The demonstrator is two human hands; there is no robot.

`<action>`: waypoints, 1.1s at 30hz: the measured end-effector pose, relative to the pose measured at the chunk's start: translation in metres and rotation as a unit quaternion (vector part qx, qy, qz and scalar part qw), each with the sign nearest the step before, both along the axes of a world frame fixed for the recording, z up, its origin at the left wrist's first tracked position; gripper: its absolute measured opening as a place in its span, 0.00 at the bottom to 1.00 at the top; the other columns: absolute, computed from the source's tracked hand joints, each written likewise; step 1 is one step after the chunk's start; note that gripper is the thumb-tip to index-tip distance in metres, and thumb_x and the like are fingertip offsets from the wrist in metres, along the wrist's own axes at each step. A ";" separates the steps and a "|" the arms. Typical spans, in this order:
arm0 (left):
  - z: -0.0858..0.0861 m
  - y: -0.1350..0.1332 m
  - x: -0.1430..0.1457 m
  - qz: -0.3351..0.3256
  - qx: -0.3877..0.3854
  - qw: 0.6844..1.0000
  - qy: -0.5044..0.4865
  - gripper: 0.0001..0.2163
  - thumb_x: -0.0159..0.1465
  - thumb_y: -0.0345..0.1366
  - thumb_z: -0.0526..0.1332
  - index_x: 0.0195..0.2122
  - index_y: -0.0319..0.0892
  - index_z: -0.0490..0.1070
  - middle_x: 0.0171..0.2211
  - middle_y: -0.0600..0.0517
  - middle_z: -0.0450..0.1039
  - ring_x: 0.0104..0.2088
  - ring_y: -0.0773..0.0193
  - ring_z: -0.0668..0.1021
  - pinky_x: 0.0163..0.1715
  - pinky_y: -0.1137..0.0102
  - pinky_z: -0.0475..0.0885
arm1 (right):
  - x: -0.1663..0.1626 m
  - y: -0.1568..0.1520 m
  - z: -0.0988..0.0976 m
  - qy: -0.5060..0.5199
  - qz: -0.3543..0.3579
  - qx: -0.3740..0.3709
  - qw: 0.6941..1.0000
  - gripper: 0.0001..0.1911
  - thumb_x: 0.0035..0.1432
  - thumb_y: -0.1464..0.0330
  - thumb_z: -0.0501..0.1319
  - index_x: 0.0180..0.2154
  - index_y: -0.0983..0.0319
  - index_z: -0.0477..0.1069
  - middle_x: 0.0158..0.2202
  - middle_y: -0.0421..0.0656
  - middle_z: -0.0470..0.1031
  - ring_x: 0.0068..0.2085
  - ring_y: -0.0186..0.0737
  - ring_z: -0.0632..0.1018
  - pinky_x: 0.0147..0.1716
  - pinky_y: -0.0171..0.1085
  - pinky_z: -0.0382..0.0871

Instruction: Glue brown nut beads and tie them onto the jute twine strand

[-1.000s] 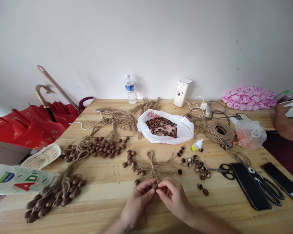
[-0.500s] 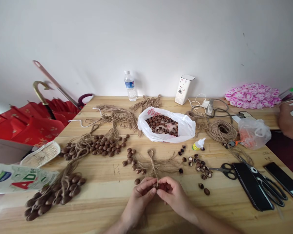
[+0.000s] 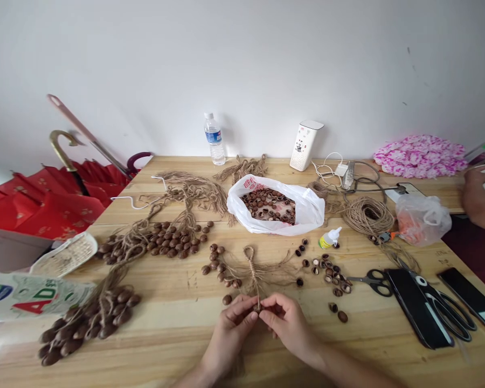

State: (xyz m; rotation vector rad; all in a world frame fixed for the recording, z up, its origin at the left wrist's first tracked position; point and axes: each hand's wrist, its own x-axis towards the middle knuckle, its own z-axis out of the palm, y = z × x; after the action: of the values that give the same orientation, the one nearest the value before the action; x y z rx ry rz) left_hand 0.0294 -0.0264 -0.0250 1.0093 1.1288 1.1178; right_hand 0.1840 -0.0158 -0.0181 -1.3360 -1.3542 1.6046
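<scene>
Between my fingertips is a brown nut shell (image 3: 257,309) at the end of a twine strand. My left hand (image 3: 235,323) pinches it from the left, and my right hand (image 3: 285,322) pinches it from the right. The strand runs up to a looped, knotted twine cord (image 3: 251,265) lying flat, its loose strands fanned to both sides. Brown nut shells (image 3: 216,264) sit at the ends of the left strands. Split shell halves (image 3: 327,270) lie scattered to the right, near a small glue bottle (image 3: 330,238).
Behind the cord stands a white plastic bag (image 3: 275,229) of shells. Finished-looking shell bunches (image 3: 173,240) lie left, with another bunch (image 3: 89,320) nearer. Scissors (image 3: 374,281), a black phone (image 3: 416,307) and a twine coil (image 3: 367,215) are at right. Another person's arm (image 3: 479,196) rests at far right.
Both hands stay pinched on the shell in nearly the same place. The camera view has shifted very slightly; nothing on the table has visibly moved.
</scene>
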 end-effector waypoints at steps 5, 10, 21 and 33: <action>0.000 0.000 0.000 -0.007 0.012 1.000 0.016 0.10 0.53 0.38 0.64 0.36 0.45 0.78 0.30 0.49 0.73 0.33 0.61 0.74 0.37 0.66 0.71 | -0.002 -0.001 -0.001 -0.005 -0.010 0.017 1.000 0.10 0.53 0.63 0.61 0.29 0.64 0.67 0.23 0.37 0.66 0.19 0.29 0.67 0.16 0.28 0.60; 0.003 0.001 0.001 -0.007 0.008 1.000 0.026 0.10 0.53 0.38 0.64 0.35 0.44 0.78 0.29 0.49 0.72 0.33 0.61 0.73 0.36 0.67 0.70 | -0.002 -0.001 -0.002 -0.032 -0.022 0.062 0.997 0.07 0.53 0.66 0.61 0.28 0.63 0.68 0.24 0.38 0.67 0.20 0.29 0.67 0.17 0.29 0.60; 0.003 0.000 -0.001 -0.032 0.009 0.998 0.051 0.10 0.56 0.38 0.62 0.37 0.44 0.78 0.31 0.49 0.72 0.35 0.60 0.73 0.38 0.67 0.69 | -0.005 -0.001 -0.002 -0.052 -0.032 0.106 0.992 0.07 0.53 0.66 0.61 0.26 0.63 0.69 0.23 0.39 0.67 0.25 0.34 0.68 0.22 0.31 0.62; -0.003 0.003 -0.006 -0.066 -0.044 0.997 -0.003 0.12 0.55 0.40 0.63 0.39 0.45 0.77 0.36 0.48 0.75 0.38 0.59 0.74 0.42 0.66 0.69 | 0.002 0.001 0.000 0.017 0.000 0.013 1.000 0.15 0.52 0.57 0.62 0.29 0.63 0.68 0.22 0.35 0.66 0.16 0.26 0.64 0.12 0.26 0.57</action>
State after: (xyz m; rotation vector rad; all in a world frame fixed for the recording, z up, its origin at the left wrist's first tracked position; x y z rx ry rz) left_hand 0.0237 -0.0235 -0.0281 0.9964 1.0823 0.9566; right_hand 0.1858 -0.0146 -0.0180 -1.2875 -1.3487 1.5975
